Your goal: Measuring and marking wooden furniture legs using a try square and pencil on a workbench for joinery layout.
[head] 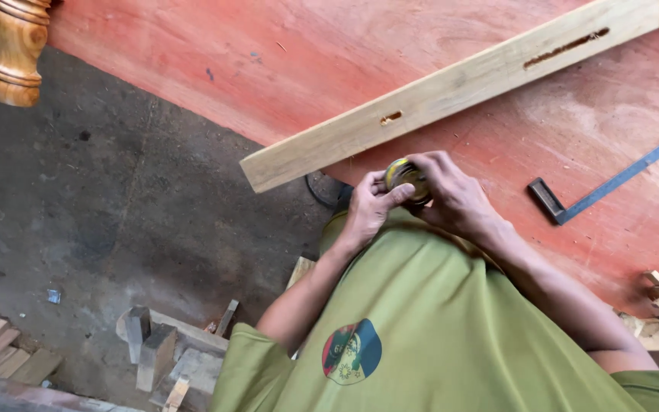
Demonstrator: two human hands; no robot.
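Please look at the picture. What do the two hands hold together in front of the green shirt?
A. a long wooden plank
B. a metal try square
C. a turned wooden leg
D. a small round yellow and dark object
D: the left hand and the right hand both close around the small round yellow and dark object, while the wooden plank and the try square lie untouched on the red board.

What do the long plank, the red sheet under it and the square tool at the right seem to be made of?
The plank looks like pale, unfinished solid wood: visible grain and cut slots. The red sheet seems to be plywood with a reddish face, scuffed and dusty; its core is not visible. The square appears to have a thin bluish metal blade and a dark stock, whose material is unclear.
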